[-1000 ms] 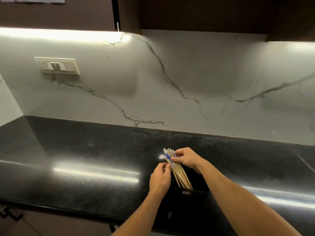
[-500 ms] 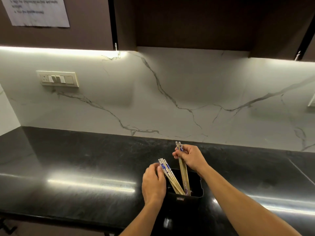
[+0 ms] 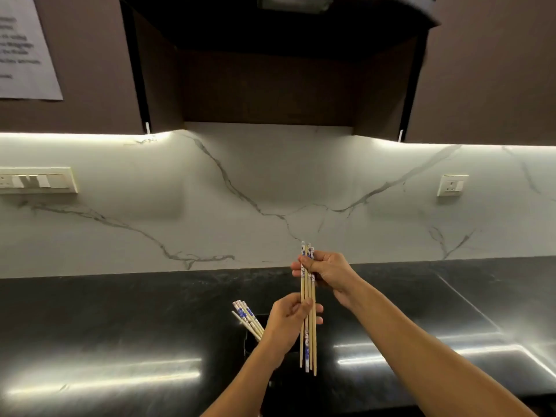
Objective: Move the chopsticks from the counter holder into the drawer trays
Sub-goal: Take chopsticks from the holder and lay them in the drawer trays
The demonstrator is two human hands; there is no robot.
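Observation:
My right hand (image 3: 328,270) grips the top of a small bundle of wooden chopsticks (image 3: 308,347) with blue-and-white ends, held upright above the counter. My left hand (image 3: 285,325) touches the same bundle at its middle, fingers curled around it. Behind my left hand, several more chopsticks (image 3: 245,319) lean to the left out of a black holder (image 3: 249,344), which is mostly hidden by my left wrist and blends into the dark counter. No drawer is in view.
The black polished counter (image 3: 120,326) runs left to right below a white marble backsplash (image 3: 270,191). A switch panel (image 3: 36,180) is on the wall at left, a socket (image 3: 451,185) at right. Dark cabinets hang overhead.
My right hand has lifted a few chopsticks up and out of the holder. My left hand has left the holder's rim and taken hold of the raised bundle. The camera tilted upward.

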